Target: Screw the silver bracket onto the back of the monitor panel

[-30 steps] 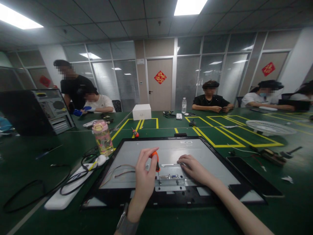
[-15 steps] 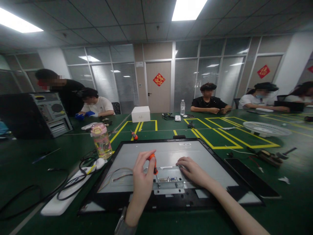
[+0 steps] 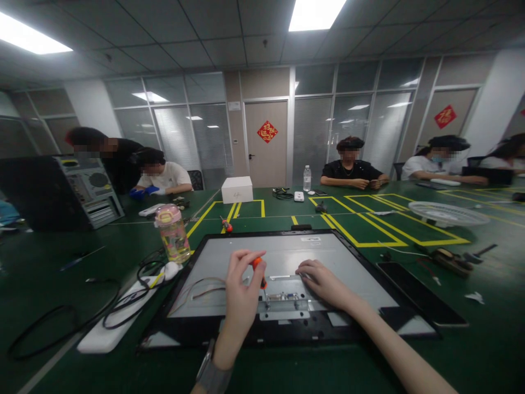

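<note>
My left hand grips an orange and black screwdriver by its handle, fingers curled around it. Its thin shaft points down to the left end of a metal bracket that carries a small circuit board with ports. The bracket sits on the back of a large flat monitor panel, grey with a black frame, lying on the table. Stretched out over the panel, my right hand rests with its fingertips at the bracket's upper right edge. Thin wires lie on the panel left of my left hand.
Left of the panel are a white power strip with black cables and a drink bottle. A black flat slab lies to the right. Another screwdriver and a white box are beyond. Several people sit across the green table.
The view has shifted slightly. My left hand has turned a little with the screwdriver, which stays at the bracket's left end. My right hand stays on the panel.
</note>
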Demonstrator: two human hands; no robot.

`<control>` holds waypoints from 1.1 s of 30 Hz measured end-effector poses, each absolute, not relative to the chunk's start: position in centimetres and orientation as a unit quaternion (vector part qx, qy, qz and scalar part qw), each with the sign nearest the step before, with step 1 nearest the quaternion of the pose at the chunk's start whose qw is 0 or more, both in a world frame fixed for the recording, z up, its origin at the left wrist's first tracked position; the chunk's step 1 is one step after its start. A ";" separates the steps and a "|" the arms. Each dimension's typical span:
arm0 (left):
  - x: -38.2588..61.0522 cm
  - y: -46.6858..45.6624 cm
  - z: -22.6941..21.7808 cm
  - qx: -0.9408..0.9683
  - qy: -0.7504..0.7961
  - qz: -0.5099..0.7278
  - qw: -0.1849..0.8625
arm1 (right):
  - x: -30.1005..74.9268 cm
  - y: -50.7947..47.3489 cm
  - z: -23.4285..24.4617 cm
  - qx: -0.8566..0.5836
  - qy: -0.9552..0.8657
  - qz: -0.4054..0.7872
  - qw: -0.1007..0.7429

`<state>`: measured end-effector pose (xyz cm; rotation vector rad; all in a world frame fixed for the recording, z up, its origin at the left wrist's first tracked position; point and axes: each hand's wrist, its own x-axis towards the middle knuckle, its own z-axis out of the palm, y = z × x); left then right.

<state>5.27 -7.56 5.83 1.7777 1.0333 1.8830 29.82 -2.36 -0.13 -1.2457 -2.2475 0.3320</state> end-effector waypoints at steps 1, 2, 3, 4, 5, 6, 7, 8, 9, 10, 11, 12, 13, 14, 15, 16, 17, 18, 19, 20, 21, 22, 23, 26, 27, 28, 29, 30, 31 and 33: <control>5.3 -7.6 5.9 0.628 0.365 0.664 0.177 | 29.8 -2.4 -0.1 -0.463 -0.834 0.125 0.274; 5.3 -7.6 5.9 0.627 0.365 0.664 0.180 | 29.8 -2.4 -0.1 -0.462 -0.834 0.126 0.275; 5.4 -7.6 5.9 0.627 0.365 0.664 0.182 | 29.8 -2.4 -0.2 -0.461 -0.834 0.126 0.276; 5.4 -7.7 6.0 0.626 0.366 0.664 0.182 | 29.9 -2.3 -0.2 -0.460 -0.834 0.126 0.275; 5.4 -7.7 6.0 0.626 0.370 0.664 0.176 | 29.9 -2.3 -0.2 -0.459 -0.835 0.126 0.275; 5.4 -7.7 6.0 0.624 0.375 0.665 0.166 | 29.9 -2.3 -0.2 -0.459 -0.836 0.125 0.274; 5.4 -7.7 6.0 0.624 0.381 0.665 0.155 | 29.9 -2.3 -0.2 -0.458 -0.836 0.125 0.274; 5.4 -7.7 6.0 0.624 0.385 0.664 0.146 | 29.9 -2.3 -0.2 -0.458 -0.837 0.125 0.274; 5.4 -7.7 6.1 0.625 0.386 0.663 0.143 | 29.9 -2.3 -0.2 -0.457 -0.836 0.125 0.275; 5.4 -7.7 6.1 0.628 0.382 0.662 0.148 | 29.9 -2.3 -0.2 -0.457 -0.836 0.126 0.276; 5.4 -7.7 6.0 0.629 0.376 0.661 0.159 | 29.9 -2.3 -0.2 -0.458 -0.836 0.126 0.276; 5.4 -7.6 6.0 0.630 0.370 0.661 0.169 | 29.9 -2.4 -0.1 -0.458 -0.835 0.126 0.277; 5.4 -7.6 6.0 0.630 0.367 0.662 0.174 | 29.9 -2.4 0.0 -0.460 -0.834 0.126 0.276; 5.4 -7.6 6.0 0.628 0.369 0.662 0.174 | 29.9 -2.5 0.0 -0.461 -0.834 0.126 0.276; 5.4 -7.6 6.0 0.626 0.374 0.663 0.170 | 29.9 -2.5 0.1 -0.462 -0.834 0.127 0.274; 5.4 -7.6 6.0 0.623 0.379 0.664 0.164 | 29.9 -2.5 0.1 -0.461 -0.834 0.127 0.273; 5.4 -7.6 6.0 0.622 0.384 0.664 0.158 | 29.9 -2.5 0.1 -0.461 -0.835 0.128 0.273; 5.4 -7.6 6.0 0.622 0.385 0.664 0.155 | 29.9 -2.5 0.1 -0.460 -0.835 0.128 0.272; 5.4 -7.6 6.0 0.622 0.383 0.664 0.158 | 29.9 -2.5 0.1 -0.460 -0.836 0.127 0.272; 5.4 -7.6 6.0 0.623 0.379 0.665 0.162 | 29.9 -2.5 0.0 -0.460 -0.836 0.125 0.272; 5.4 -7.6 6.1 0.624 0.375 0.665 0.167 | 29.9 -2.4 0.0 -0.460 -0.836 0.124 0.271; 5.4 -7.6 6.1 0.624 0.374 0.666 0.168 | 29.9 -2.4 -0.1 -0.461 -0.836 0.123 0.271; 5.5 -7.6 6.1 0.623 0.376 0.667 0.163 | 29.9 -2.3 -0.1 -0.460 -0.836 0.122 0.271; 5.5 -7.7 6.2 0.621 0.385 0.670 0.133 | 30.0 -2.3 -0.2 -0.457 -0.837 0.119 0.276; 5.6 -7.7 6.2 0.620 0.385 0.671 0.130 | 30.0 -2.2 -0.2 -0.456 -0.837 0.118 0.277; 5.6 -7.8 6.2 0.620 0.382 0.672 0.134 | 30.0 -2.2 -0.3 -0.456 -0.838 0.118 0.277; 5.6 -7.8 6.3 0.621 0.379 0.672 0.141 | 30.0 -2.2 -0.3 -0.455 -0.838 0.118 0.277; 5.6 -7.8 6.2 0.621 0.376 0.671 0.147 | 30.1 -2.2 -0.3 -0.454 -0.839 0.118 0.277; 5.5 -7.8 6.2 0.622 0.375 0.670 0.151 | 30.1 -2.2 -0.4 -0.453 -0.839 0.119 0.278; 5.4 -7.8 6.1 0.630 0.370 0.664 0.160 | 30.1 -2.1 -0.4 -0.452 -0.839 0.119 0.280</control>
